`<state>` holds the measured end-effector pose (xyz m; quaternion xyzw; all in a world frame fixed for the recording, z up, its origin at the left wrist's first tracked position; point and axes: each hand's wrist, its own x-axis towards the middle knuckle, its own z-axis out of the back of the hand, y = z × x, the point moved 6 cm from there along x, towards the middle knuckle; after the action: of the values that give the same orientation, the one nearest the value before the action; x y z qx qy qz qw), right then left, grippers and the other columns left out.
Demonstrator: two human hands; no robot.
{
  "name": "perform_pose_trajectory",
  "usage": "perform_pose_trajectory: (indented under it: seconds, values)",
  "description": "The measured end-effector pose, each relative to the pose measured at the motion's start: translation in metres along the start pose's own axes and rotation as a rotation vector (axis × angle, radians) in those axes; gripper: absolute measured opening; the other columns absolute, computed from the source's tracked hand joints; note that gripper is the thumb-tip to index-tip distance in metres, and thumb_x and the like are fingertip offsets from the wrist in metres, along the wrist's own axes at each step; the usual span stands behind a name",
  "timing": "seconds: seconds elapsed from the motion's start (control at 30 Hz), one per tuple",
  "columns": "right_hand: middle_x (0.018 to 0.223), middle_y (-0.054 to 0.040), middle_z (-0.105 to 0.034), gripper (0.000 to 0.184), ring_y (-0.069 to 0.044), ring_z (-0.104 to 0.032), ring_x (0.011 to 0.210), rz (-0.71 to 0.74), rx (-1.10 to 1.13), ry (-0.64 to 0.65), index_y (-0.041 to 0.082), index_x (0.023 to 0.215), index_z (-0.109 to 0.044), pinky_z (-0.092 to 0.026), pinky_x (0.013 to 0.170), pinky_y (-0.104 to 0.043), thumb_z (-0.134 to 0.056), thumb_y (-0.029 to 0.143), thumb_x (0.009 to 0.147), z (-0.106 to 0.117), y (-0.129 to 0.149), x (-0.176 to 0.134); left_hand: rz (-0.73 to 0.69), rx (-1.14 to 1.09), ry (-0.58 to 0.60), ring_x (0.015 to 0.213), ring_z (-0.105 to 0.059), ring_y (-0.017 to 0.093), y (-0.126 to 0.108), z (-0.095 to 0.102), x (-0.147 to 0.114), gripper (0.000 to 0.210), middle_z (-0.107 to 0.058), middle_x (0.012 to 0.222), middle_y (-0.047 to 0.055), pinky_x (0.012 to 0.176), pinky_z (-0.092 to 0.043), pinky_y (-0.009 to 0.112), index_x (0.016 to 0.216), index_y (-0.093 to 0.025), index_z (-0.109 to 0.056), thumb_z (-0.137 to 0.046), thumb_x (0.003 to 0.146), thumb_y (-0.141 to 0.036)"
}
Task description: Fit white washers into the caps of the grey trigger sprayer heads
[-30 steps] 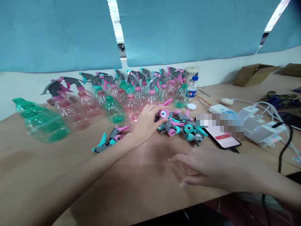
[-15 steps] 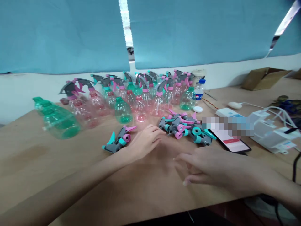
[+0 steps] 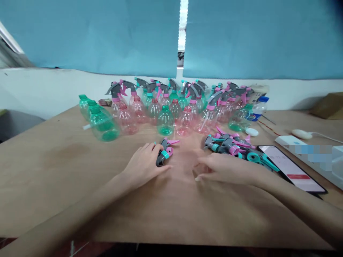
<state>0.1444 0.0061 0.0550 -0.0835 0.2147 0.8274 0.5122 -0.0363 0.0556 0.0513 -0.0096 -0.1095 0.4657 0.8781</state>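
My left hand lies around the near side of a small group of grey trigger spray heads with pink and turquoise collars. Its fingers reach over them, and its thumb stands apart in front; it partly hides them. My right hand hovers a little above the tabletop, slightly blurred, its fingers and thumb apart with nothing between them. Just behind it is a larger heap of spray heads. Farther back stand several clear pink and green bottles, among them an uncapped green bottle and an uncapped pink bottle.
Bottles with spray heads fitted stand in rows toward the wall. Green bottles are at the left. On the right are a phone, a white power strip, a blue-capped drink bottle and a cardboard box.
The view has swung to the right-hand side less, so everything sits farther right. My left hand has drawn back to the small group of spray heads; my right hand has come nearer to it.
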Motion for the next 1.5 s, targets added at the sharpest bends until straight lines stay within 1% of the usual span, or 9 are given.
perform_pose_trajectory:
  seconds: [0.27,0.5,0.63,0.73,0.9,1.07,1.17,1.27,1.5]
  values:
    - [0.086,-0.0045,-0.069,0.022,-0.018,-0.062,0.077,0.129,0.18,-0.239,0.018,0.102,-0.062,-0.041,0.063,-0.026,-0.054,0.031,0.086,-0.01,-0.007,0.044,0.02,-0.079,0.142,0.072,-0.06,0.022,0.022,-0.002,-0.017,0.019,-0.062,0.082,0.003,0.054,-0.04,0.027,0.091,-0.021,-0.056,-0.059,0.077,-0.033]
    - [0.073,-0.0001,-0.062,0.014,-0.016,-0.058,0.068,0.183,0.072,-0.404,0.018,0.093,-0.052,-0.037,0.058,-0.024,-0.051,0.032,0.09,-0.026,0.011,0.052,0.033,0.071,0.196,0.07,-0.064,0.026,0.007,-0.012,0.0,0.023,-0.067,0.078,0.009,0.052,-0.039,0.028,0.088,-0.015,-0.057,-0.057,0.08,-0.037]
    - [0.071,-0.0003,-0.06,0.016,-0.015,-0.056,0.065,0.175,0.061,-0.458,0.018,0.086,-0.051,-0.035,0.056,-0.024,-0.048,0.033,0.092,-0.033,0.006,0.044,0.028,0.072,0.192,0.065,-0.063,0.024,0.002,-0.006,0.001,0.018,-0.065,0.07,0.007,0.05,-0.036,0.026,0.082,-0.015,-0.058,-0.057,0.079,-0.033]
    - [0.072,-0.0009,-0.061,0.017,-0.015,-0.055,0.063,0.162,0.118,-0.447,0.018,0.093,-0.055,-0.037,0.057,-0.025,-0.047,0.033,0.092,-0.038,-0.003,0.037,0.035,0.067,0.174,0.059,-0.06,0.022,-0.002,0.009,-0.01,0.016,-0.062,0.064,0.004,0.049,-0.035,0.026,0.081,-0.017,-0.058,-0.054,0.081,-0.033]
    - [0.071,-0.0003,-0.061,0.019,-0.014,-0.055,0.062,0.172,0.196,-0.478,0.018,0.096,-0.057,-0.038,0.057,-0.024,-0.046,0.032,0.092,-0.039,-0.012,0.032,-0.071,-0.069,0.01,0.074,-0.059,0.022,-0.025,0.031,-0.021,0.019,-0.062,0.081,0.003,0.061,-0.043,0.029,0.09,-0.02,-0.06,-0.058,0.082,-0.036]
    - [0.074,-0.001,-0.062,0.016,-0.014,-0.057,0.067,0.22,0.209,-0.509,0.018,0.085,-0.057,-0.04,0.06,-0.024,-0.046,0.026,0.092,-0.041,-0.011,0.03,-0.174,-0.285,-0.083,0.091,-0.057,0.022,-0.036,0.007,-0.006,0.017,-0.058,0.096,0.005,0.075,-0.049,0.032,0.093,-0.02,-0.061,-0.061,0.083,-0.033]
    - [0.08,-0.002,-0.064,0.015,-0.015,-0.058,0.076,0.248,0.25,-0.552,0.019,0.091,-0.059,-0.042,0.068,-0.026,-0.045,0.022,0.092,-0.044,-0.012,0.024,-0.179,-0.346,-0.154,0.094,-0.056,0.022,-0.034,-0.014,0.005,0.019,-0.055,0.1,0.006,0.081,-0.049,0.035,0.096,-0.019,-0.061,-0.064,0.08,-0.028]
    - [0.07,0.0008,-0.058,0.014,-0.013,-0.054,0.064,0.202,0.32,-0.617,0.02,0.099,-0.057,-0.041,0.061,-0.024,-0.045,0.023,0.091,-0.048,-0.019,0.019,-0.21,-0.387,-0.184,0.099,-0.054,0.022,-0.036,-0.029,0.01,0.026,-0.053,0.103,0.006,0.084,-0.049,0.036,0.105,-0.019,-0.059,-0.063,0.08,-0.023]
    - [0.065,0.0041,-0.048,0.018,-0.011,-0.047,0.054,0.188,0.442,-0.727,0.02,0.106,-0.052,-0.038,0.053,-0.022,-0.047,0.025,0.09,-0.045,-0.024,0.014,-0.215,-0.41,-0.186,0.092,-0.055,0.02,-0.04,-0.037,0.01,0.025,-0.052,0.096,0.004,0.081,-0.05,0.036,0.108,-0.023,-0.057,-0.06,0.083,-0.023]
